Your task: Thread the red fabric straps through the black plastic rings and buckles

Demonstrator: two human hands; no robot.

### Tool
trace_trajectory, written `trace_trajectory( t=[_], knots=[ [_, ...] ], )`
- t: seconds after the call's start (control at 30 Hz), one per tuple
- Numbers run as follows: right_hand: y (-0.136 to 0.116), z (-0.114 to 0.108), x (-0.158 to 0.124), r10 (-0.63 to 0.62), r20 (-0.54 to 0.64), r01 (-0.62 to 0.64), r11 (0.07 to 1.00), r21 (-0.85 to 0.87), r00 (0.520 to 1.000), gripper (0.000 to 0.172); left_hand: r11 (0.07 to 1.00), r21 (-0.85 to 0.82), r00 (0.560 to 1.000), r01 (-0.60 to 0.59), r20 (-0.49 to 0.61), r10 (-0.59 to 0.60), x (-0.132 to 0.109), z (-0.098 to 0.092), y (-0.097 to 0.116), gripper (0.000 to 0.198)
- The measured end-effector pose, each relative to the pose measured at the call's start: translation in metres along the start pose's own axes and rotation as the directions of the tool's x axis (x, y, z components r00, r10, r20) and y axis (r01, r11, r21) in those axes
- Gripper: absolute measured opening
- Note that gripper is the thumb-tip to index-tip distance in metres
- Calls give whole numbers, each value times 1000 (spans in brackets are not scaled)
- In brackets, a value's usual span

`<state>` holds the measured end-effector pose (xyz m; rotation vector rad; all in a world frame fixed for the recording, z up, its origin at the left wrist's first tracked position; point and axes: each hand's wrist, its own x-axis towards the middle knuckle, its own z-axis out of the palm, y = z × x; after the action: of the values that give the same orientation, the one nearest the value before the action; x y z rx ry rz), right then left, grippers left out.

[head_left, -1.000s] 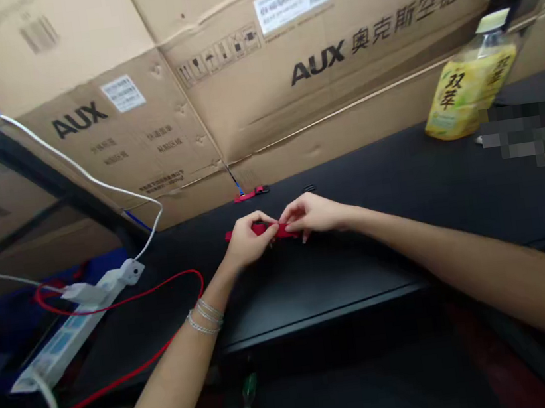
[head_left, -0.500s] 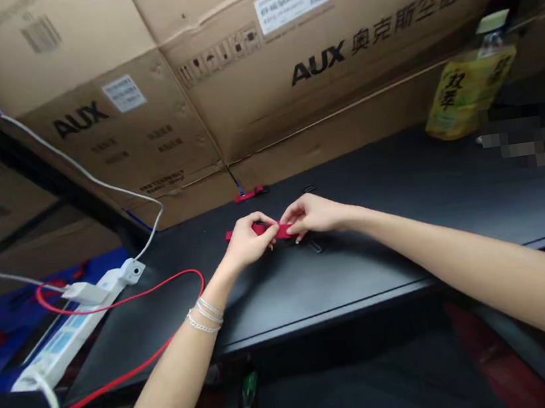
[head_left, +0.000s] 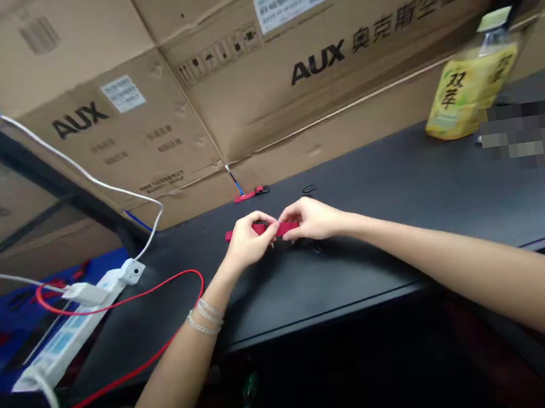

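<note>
A red strap (head_left: 286, 227) is stretched between my two hands just above the black table. My left hand (head_left: 253, 238) pinches it near a black buckle (head_left: 259, 224), and a short red end sticks out to the left of the fingers. On the other side, my right hand (head_left: 307, 219) has its thumb and fingers closed on the strap's right part. Behind my right hand lies a black buckle piece (head_left: 309, 188); another dark piece (head_left: 316, 248) is partly visible below it. A second red strap with a black buckle (head_left: 251, 193) rests near the cardboard boxes.
Large cardboard boxes (head_left: 340, 108) stand behind the black table (head_left: 385, 263). A yellow-labelled bottle (head_left: 471, 87) is at the back right. At the left are a white power strip (head_left: 64, 338), a red cable (head_left: 120, 382) and a white cable (head_left: 71, 162).
My right hand has shifted slightly along the strap, its fingers now more tucked in. My left hand has barely moved.
</note>
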<state>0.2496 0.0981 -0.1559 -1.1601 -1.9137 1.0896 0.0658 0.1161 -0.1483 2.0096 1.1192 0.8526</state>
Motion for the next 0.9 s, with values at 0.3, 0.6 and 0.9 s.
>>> trace_trajectory(
  t=[0.3,0.6,0.9],
  knots=[
    [-4,3,1,76,-15,-73,981,180,997,9,995,73,997,-67,-36,70,-1,0,3,21],
    [-3,-3,3,76,-130,-88,992,-87,989,10,957,230,980,-179,-47,195,1,-2,0,22],
    [0,-12,4,36,-281,-126,942,-312,959,12,956,259,982,-141,-89,169,4,-6,-13,37]
  ],
)
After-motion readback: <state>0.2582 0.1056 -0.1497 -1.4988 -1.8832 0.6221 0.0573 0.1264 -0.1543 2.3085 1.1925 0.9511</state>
